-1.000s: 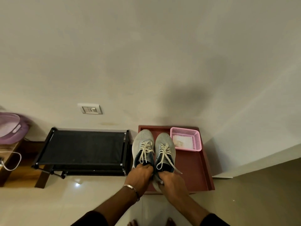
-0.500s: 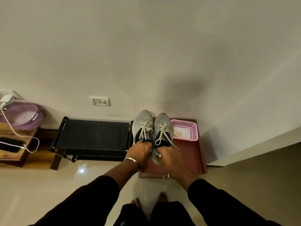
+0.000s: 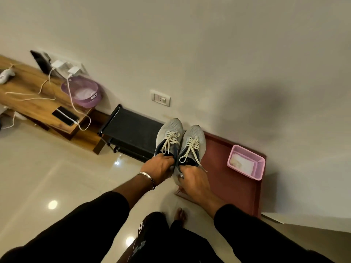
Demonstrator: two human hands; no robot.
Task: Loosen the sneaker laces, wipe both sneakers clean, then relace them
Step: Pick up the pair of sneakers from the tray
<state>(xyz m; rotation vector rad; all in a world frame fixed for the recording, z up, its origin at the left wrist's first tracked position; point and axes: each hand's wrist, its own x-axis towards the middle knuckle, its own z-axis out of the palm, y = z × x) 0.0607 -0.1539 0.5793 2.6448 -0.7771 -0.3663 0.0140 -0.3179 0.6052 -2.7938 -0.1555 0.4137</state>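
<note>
sneakers: left sneaker (image 3: pixel 169 137) and right sneaker (image 3: pixel 193 143) side by side, touching, held up in front of the wall, over the gap between the black rack (image 3: pixel 131 132) and the maroon tray (image 3: pixel 233 185). heels hidden behind the hands, soles not visible. left hand (image 3: pixel 158 168) has fingers curled into the left sneaker's collar, grip closed on the heel; fingertips hidden inside. right hand (image 3: pixel 195 182) grips the right sneaker's heel the same way, thumb on top. both arms reach forward in black sleeves, bangle (image 3: pixel 147 177) on the left wrist. toes point away toward the wall, long axes roughly parallel. cream laces (image 3: pixel 190 147) tied, one loose end hanging beside the right hand. pink basket (image 3: pixel 246 162) on the tray's far corner; contents pale, can't make out.
</note>
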